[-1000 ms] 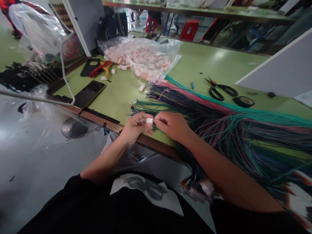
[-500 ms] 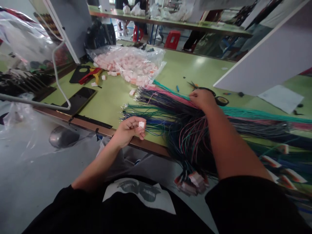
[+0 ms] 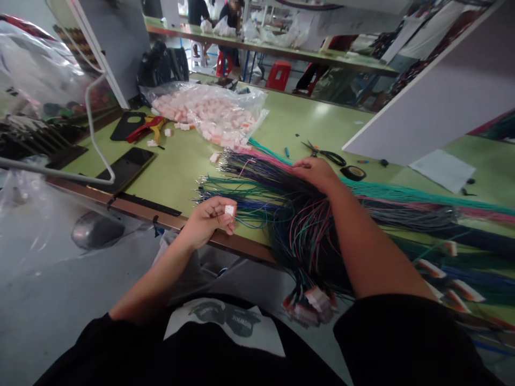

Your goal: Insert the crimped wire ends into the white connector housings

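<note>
Pinched between the thumb and fingers of my left hand (image 3: 206,221) is a small white and orange connector housing (image 3: 229,210), with thin blue-green wires trailing from it to the right. My right hand (image 3: 316,172) reaches over the long wire bundle (image 3: 265,174), its fingertips closed on wires near the pink and black strands; how many they grip is hidden. Bare metal wire ends (image 3: 200,187) point left, just behind my left hand. Finished-looking connectors (image 3: 314,305) hang in a cluster from wires over the table's front edge.
A clear plastic bag (image 3: 209,110) full of pinkish housings lies at the back. Red-yellow pliers (image 3: 147,127) and a phone (image 3: 129,169) rest on the left. Scissors (image 3: 328,154), black tape (image 3: 353,172) and paper (image 3: 442,169) sit right. A grey metal bar (image 3: 92,107) juts in.
My right hand has shifted slightly left along the wire bundle, and its fingers now lie lower over the strands. My left hand still holds the connector housing. The whole view has moved a little.
</note>
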`<state>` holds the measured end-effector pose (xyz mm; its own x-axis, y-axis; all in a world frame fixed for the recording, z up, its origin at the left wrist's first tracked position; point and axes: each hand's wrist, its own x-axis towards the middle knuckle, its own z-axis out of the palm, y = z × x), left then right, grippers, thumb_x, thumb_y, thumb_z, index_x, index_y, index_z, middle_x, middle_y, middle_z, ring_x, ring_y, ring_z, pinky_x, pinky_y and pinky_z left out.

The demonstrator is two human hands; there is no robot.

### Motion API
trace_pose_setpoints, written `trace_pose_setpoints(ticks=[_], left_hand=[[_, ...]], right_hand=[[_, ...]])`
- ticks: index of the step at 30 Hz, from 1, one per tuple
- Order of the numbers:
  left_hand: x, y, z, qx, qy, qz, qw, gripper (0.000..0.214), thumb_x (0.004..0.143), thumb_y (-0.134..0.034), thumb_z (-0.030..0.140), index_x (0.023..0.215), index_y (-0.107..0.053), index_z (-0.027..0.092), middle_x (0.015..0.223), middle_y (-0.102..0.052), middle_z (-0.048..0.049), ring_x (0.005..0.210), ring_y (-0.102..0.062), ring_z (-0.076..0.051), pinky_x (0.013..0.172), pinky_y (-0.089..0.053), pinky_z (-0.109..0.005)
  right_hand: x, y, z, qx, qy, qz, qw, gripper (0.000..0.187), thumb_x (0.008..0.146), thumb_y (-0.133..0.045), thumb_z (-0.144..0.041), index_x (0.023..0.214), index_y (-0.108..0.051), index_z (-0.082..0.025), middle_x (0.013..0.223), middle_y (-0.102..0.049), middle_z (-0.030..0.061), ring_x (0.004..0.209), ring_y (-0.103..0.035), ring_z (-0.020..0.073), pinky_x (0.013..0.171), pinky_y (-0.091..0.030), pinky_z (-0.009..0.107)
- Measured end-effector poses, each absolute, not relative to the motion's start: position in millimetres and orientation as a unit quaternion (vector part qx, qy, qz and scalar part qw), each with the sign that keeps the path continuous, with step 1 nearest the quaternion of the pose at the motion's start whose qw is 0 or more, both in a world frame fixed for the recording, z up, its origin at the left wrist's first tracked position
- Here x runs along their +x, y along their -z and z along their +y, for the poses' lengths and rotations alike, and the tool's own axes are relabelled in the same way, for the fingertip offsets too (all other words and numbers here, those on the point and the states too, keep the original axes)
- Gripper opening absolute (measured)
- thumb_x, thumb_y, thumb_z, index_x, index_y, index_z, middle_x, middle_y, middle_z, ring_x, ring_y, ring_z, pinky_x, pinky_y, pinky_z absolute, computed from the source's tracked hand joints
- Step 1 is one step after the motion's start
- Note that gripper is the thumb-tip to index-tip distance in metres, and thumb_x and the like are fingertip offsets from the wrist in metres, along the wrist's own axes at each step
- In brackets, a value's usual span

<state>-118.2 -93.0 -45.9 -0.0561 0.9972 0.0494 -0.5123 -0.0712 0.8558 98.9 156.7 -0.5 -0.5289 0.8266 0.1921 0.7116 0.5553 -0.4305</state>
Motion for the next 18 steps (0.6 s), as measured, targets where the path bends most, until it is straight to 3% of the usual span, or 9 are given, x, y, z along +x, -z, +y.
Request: trace_pose_setpoints(ticks=[5, 9, 14, 18], left_hand=[[-118.1, 44.8, -93.1, 0.357, -0.639, 0.343, 0.589, 0.037, 0.061, -0.082, 0.029, 0.088, -0.062, 0.014, 0.059, -0.062, 0.0039, 0.050, -0.061, -0.009, 0.048, -0.052, -0.018], [-117.7, 44.6, -93.1, 0.355, -0.641, 0.337, 0.591, 0.037, 0.061, -0.082, 0.028, 0.087, -0.061, 0.013, 0.058, -0.062, 0.0039, 0.050, -0.061, -0.009, 0.048, -0.052, -0.018], [-117.9, 46.6, -91.9, 0.358, -0.642, 0.329, 0.592, 0.035, 0.062, -0.082, 0.028, 0.087, -0.062, 0.014, 0.060, -0.062, 0.0038, 0.050, -0.061, -0.008, 0.048, -0.053, -0.018], [-118.7, 48.9, -90.5, 0.362, -0.646, 0.333, 0.584, 0.037, 0.063, -0.081, 0.030, 0.089, -0.061, 0.014, 0.061, -0.062, 0.0037, 0.052, -0.062, -0.009, 0.049, -0.053, -0.019]], right_hand=[[78.4, -1.5, 141.3, -0.447, -0.105, -0.880, 0.119, 0.026, 0.076, -0.054, -0.028, 0.089, -0.073, -0.016, 0.081, -0.071, 0.0061, 0.072, -0.059, 0.0174, 0.064, -0.039, 0.027], [70.5, -1.4, 139.0, -0.435, -0.085, -0.894, 0.070, 0.018, 0.075, -0.055, -0.026, 0.077, -0.072, -0.019, 0.085, -0.072, 0.0035, 0.081, -0.061, 0.0178, 0.068, -0.039, 0.026], [81.8, -10.7, 151.2, -0.498, -0.091, -0.862, 0.034, 0.020, 0.078, -0.051, -0.020, 0.063, -0.064, -0.017, 0.064, -0.064, 0.0036, 0.064, -0.055, 0.0145, 0.062, -0.036, 0.026], [89.5, -13.5, 153.7, -0.519, -0.033, -0.854, 0.027, 0.017, 0.069, -0.061, -0.011, 0.054, -0.056, -0.018, 0.060, -0.056, 0.0035, 0.062, -0.045, 0.0132, 0.062, -0.029, 0.029]])
